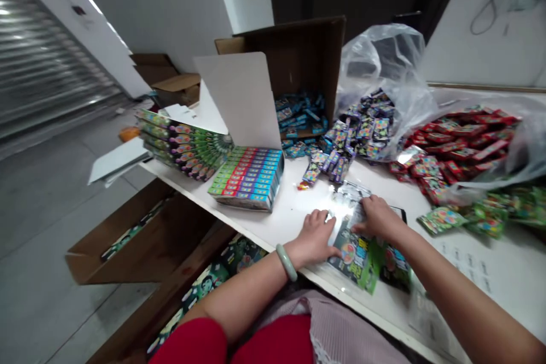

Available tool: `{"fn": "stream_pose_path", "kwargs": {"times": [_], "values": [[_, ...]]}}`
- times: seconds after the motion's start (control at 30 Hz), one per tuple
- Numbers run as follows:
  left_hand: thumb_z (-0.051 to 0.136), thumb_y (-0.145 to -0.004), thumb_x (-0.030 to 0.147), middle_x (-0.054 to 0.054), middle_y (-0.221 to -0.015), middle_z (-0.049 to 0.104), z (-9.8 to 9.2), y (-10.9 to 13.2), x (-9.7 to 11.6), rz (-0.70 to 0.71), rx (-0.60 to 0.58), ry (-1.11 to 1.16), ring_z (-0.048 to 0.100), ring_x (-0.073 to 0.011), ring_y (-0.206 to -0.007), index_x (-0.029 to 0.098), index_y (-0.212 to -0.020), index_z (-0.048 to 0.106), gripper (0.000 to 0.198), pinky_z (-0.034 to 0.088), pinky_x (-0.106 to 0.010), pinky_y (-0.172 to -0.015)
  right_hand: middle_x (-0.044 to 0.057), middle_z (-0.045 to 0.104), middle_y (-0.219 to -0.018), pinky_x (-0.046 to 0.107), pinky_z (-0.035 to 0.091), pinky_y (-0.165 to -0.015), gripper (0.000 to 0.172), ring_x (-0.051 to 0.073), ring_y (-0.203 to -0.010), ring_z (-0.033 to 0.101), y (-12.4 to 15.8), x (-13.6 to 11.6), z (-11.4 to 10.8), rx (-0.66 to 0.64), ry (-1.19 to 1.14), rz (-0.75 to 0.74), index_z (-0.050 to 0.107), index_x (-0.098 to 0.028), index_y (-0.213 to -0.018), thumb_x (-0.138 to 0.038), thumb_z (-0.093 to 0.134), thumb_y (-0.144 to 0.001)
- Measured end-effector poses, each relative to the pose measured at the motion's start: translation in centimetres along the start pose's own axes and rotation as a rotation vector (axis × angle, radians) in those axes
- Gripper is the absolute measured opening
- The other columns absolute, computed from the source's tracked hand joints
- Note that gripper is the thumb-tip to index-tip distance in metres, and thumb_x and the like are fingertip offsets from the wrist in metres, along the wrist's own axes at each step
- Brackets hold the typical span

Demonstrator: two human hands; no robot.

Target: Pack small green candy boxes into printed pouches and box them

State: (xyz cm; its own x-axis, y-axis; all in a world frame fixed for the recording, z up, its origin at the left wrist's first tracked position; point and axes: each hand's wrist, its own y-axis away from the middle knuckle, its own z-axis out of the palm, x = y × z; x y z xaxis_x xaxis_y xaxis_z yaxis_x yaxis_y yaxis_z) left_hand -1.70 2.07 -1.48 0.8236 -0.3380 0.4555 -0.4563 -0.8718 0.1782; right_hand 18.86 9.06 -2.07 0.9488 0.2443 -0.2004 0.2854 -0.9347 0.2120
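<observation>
My left hand (314, 236), with a pale green bangle at the wrist, rests at the left edge of a clear plastic pouch (350, 257) with dark and green print. Its fingers are spread, the thumb lying on the pouch. Across the upper right of the same pouch lies my right hand (377, 218), fingers bent and thumb apart from them. A second dark printed pouch (394, 267) is partly hidden beneath my right forearm. Left of my hands stands a display box (245, 202), its white lid raised, filled with rows of green, red, purple and blue packs.
Blue packets (301, 116) fill a tipped carton (294, 40) behind. Purple packets (341, 148) spill from a clear bag (384, 57); red packets (464, 136) and green packets (486, 213) lie right. Closed boxes (187, 145) line the table's left. Open cartons (119, 233) stand below its edge.
</observation>
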Motion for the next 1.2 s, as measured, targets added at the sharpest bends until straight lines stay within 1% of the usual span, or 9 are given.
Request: {"fn": "stream_pose_path", "kwargs": {"times": [0.2, 0.33, 0.47, 0.67, 0.8, 0.9, 1.0, 1.07, 1.2], "values": [[0.079, -0.067, 0.035, -0.018, -0.137, 0.048, 0.9, -0.3, 0.3, -0.001, 0.202, 0.262, 0.041, -0.0357, -0.127, 0.014, -0.125, 0.051, 0.067, 0.032, -0.052, -0.109, 0.005, 0.065, -0.076, 0.028, 0.038, -0.060, 0.016, 0.020, -0.069, 0.058, -1.5, 1.5, -1.8, 0.029, -0.143, -0.010, 0.060, -0.019, -0.073, -0.034, 0.065, -0.074], [0.044, -0.093, 0.025, -0.010, -0.111, 0.065, -0.5, -1.8, 1.6, 0.030, 0.328, 0.514, 0.060, -0.0214, -0.105, 0.016, -0.117, 0.053, 0.027, 0.049, -0.036, -0.092, -0.002, 0.058, -0.061, 0.025, 0.035, -0.054, 0.023, 0.015, -0.059, 0.051, 0.8, 2.0, -6.2, 0.065, -0.473, -0.062, 0.059, -0.021, -0.067, -0.042, 0.065, -0.073], [0.040, -0.095, 0.025, -0.006, -0.100, 0.068, -3.5, -2.6, 2.7, 0.171, 0.349, 0.549, 0.063, -0.0195, -0.094, 0.019, -0.105, 0.060, 0.023, 0.049, -0.033, -0.087, 0.000, 0.067, -0.071, 0.027, 0.046, -0.057, 0.030, 0.016, -0.063, 0.058, 3.9, 1.2, -9.7, -0.186, -0.958, -0.113, 0.069, -0.021, -0.080, -0.049, 0.071, -0.068], [0.050, -0.091, 0.026, -0.015, -0.121, 0.063, -5.5, -0.7, 4.5, 0.318, 0.344, 0.249, 0.059, -0.0297, -0.112, 0.015, -0.126, 0.052, 0.036, 0.046, -0.045, -0.096, 0.008, 0.074, -0.085, 0.034, 0.054, -0.075, 0.038, 0.022, -0.080, 0.067, 6.2, 0.7, -9.6, -0.112, -1.176, -0.030, 0.076, -0.022, -0.076, -0.057, 0.076, -0.063], [0.041, -0.092, 0.018, -0.018, -0.110, 0.067, -5.0, -0.5, 4.3, 0.341, 0.374, 0.184, 0.063, -0.0286, -0.102, 0.011, -0.121, 0.055, 0.032, 0.049, -0.041, -0.089, 0.014, 0.073, -0.101, 0.041, 0.051, -0.089, 0.043, 0.029, -0.096, 0.067, 5.8, 0.7, -9.2, -0.128, -1.111, -0.101, 0.077, -0.024, -0.085, -0.063, 0.069, -0.069], [0.043, -0.093, 0.022, -0.014, -0.108, 0.069, -4.8, -0.7, 3.1, 0.280, 0.425, 0.339, 0.064, -0.0252, -0.097, 0.015, -0.116, 0.060, 0.029, 0.050, -0.037, -0.086, 0.016, 0.071, -0.107, 0.051, 0.047, -0.093, 0.050, 0.034, -0.101, 0.064, 6.3, -0.2, -9.1, 0.232, -0.814, -0.128, 0.074, -0.025, -0.091, -0.069, 0.061, -0.072], [0.049, -0.091, 0.027, -0.012, -0.108, 0.070, -4.8, -0.7, 2.2, 0.156, 0.515, 0.634, 0.063, -0.0238, -0.097, 0.015, -0.114, 0.063, 0.029, 0.048, -0.036, -0.088, 0.016, 0.054, -0.135, 0.054, 0.041, -0.101, 0.063, 0.035, -0.124, 0.051, 7.6, -1.5, -7.8, 0.709, -0.660, -0.062, 0.054, -0.027, -0.129, -0.060, 0.062, -0.076], [0.053, -0.090, 0.029, -0.010, -0.107, 0.070, -4.7, -0.8, 2.0, 0.129, 0.532, 0.815, 0.062, -0.0230, -0.097, 0.015, -0.111, 0.066, 0.029, 0.047, -0.035, -0.088, 0.014, 0.054, -0.135, 0.050, 0.048, -0.096, 0.066, 0.033, -0.122, 0.053, 8.1, -2.3, -6.0, 0.601, -0.830, -0.065, 0.046, -0.030, -0.134, -0.055, 0.065, -0.076], [0.065, -0.081, 0.041, -0.008, -0.095, 0.071, -3.6, -1.2, 2.3, 0.083, 0.399, 1.260, 0.063, -0.0207, -0.086, 0.014, -0.097, 0.071, 0.032, 0.048, -0.033, -0.081, 0.008, 0.070, -0.079, 0.040, 0.058, -0.072, 0.033, 0.030, -0.083, 0.068, 8.2, -3.1, -2.6, 0.169, -1.156, -0.012, 0.067, -0.027, -0.087, -0.054, 0.072, -0.068]]}}
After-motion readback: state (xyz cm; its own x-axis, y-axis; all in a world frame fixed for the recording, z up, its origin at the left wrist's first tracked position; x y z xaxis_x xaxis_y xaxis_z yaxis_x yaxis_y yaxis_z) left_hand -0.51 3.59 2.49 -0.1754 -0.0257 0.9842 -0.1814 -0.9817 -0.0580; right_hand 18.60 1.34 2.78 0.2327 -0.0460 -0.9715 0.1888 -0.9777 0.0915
